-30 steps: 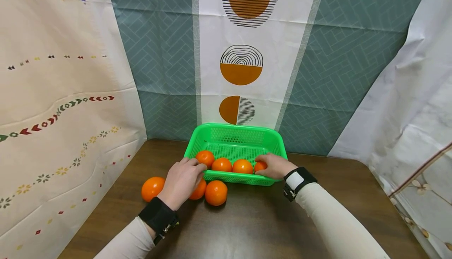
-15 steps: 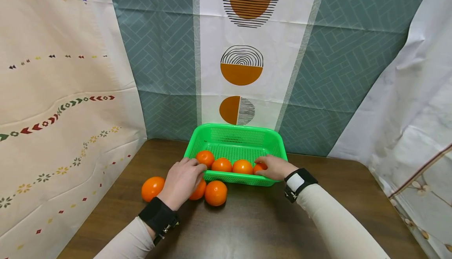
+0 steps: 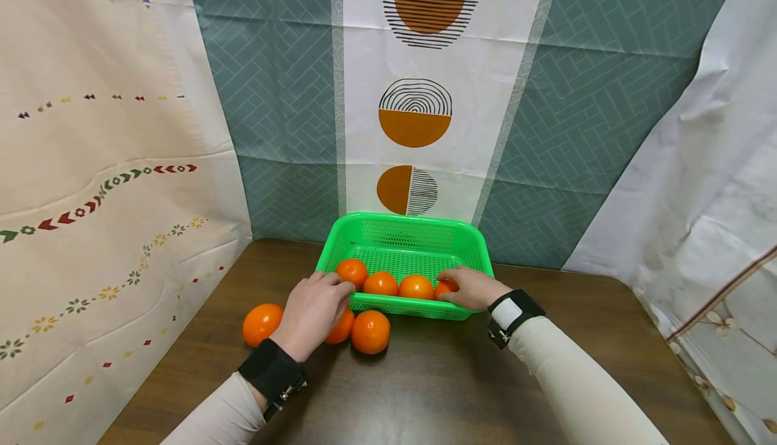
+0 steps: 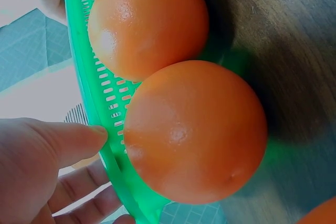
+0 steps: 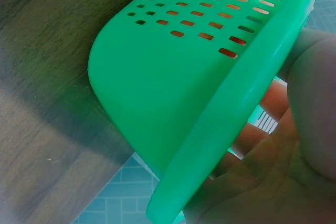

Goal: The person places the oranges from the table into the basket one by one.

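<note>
1. While hung cloths (image 3: 91,128) close off the back and sides, the dark wooden surface (image 3: 425,391) fills the lower part of the head view and carries everything else.
2. On it, against the back cloth, stands the green basket (image 3: 403,239), a perforated plastic tray with a raised rim; its near edge faces the person.
3. Gripping the basket's near left corner is the left hand (image 3: 312,313): the fingers (image 4: 79,182) curl over the rim into the inside and the thumb presses the outer wall, as the left wrist view shows.
4. Holding the near right corner is the right hand (image 3: 473,288), fingers (image 5: 262,103) inside the basket and thumb over the rim, clamped on the wall; the right wrist view shows this corner tilted up off the surface.
5. Four oranges lie in a row inside, along the near wall: the first orange (image 3: 352,272) just beside the left fingers, the second orange (image 3: 380,283) and third orange (image 3: 416,286) in the middle, the fourth orange (image 3: 445,287) partly hidden by the right hand.
6. Three more lie outside on the surface: a front orange (image 3: 371,332) touching the basket's near wall, a hidden orange (image 3: 342,329) half under the left hand and touching that same wall, and a far-left orange (image 3: 262,324) apart from the basket.
</note>
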Demonstrator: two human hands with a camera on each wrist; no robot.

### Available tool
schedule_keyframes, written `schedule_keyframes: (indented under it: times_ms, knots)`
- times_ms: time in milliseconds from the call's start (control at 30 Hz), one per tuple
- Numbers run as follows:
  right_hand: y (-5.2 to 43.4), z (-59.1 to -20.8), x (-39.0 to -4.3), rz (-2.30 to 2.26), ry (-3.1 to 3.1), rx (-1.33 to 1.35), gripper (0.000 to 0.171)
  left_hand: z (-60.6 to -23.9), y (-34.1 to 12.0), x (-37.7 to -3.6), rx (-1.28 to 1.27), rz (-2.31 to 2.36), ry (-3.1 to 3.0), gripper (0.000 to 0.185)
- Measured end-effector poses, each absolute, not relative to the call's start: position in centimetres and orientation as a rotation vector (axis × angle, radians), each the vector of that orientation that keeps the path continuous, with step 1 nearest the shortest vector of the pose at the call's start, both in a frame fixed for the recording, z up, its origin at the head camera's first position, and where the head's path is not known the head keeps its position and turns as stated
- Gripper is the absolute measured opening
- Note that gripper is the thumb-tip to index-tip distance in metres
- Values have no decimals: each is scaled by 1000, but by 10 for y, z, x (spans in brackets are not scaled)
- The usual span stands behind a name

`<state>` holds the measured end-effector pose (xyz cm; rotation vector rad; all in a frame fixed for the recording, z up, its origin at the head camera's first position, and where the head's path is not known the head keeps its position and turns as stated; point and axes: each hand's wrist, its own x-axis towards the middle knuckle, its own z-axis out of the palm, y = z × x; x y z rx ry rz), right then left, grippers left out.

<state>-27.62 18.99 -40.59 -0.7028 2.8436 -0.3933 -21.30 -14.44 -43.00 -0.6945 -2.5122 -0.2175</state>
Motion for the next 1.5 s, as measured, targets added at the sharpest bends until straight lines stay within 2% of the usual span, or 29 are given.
schedule_keyframes:
  times_ms: [1200, 1500]
  knots:
    - [190, -408, -267, -427, 2939, -729, 45, -432, -144, -213, -693, -206, -2512, 15]
    - [189, -412, -260, -440, 3075, -732, 57, -431, -144, -214, -694, -213, -2513, 14]
